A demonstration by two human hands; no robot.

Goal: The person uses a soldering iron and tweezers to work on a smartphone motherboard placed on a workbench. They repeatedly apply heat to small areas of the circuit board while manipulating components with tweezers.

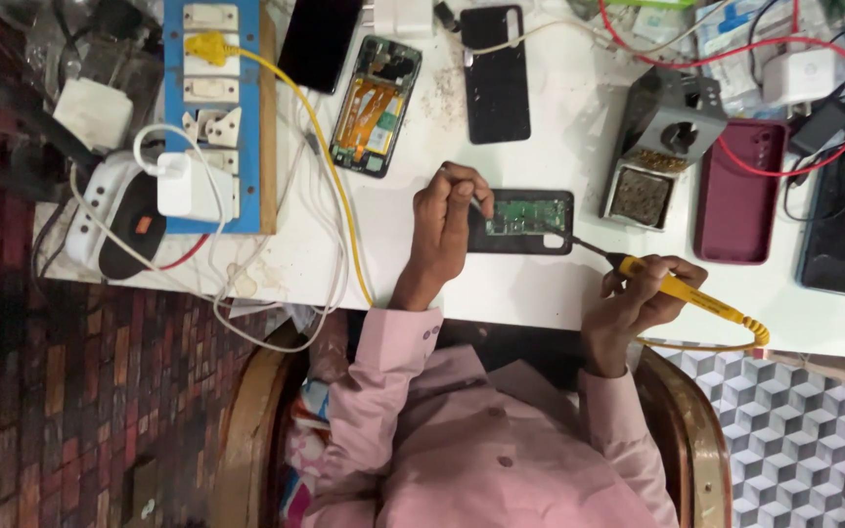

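An opened phone, its green circuit board showing, lies flat near the front edge of the white desk, in the middle of the view. The left hand rests on the phone's left end, fingers curled in a narrow grip over something too small to make out. The right hand holds a yellow soldering iron in a closed, pen-like grip; its dark tip points at the phone's right lower corner, and its yellow cord loops off to the right. Just beyond the phone on the right stands one metal iron stand with a dirty sponge tray. Right of that lie one maroon phone case and one dark phone, side by side. Farther back are three more phones: one stripped one showing orange ribbon cables, and two black ones, and. At the left, a blue socket board carries one white charger and one yellow plug. A red wire curls around the back right.
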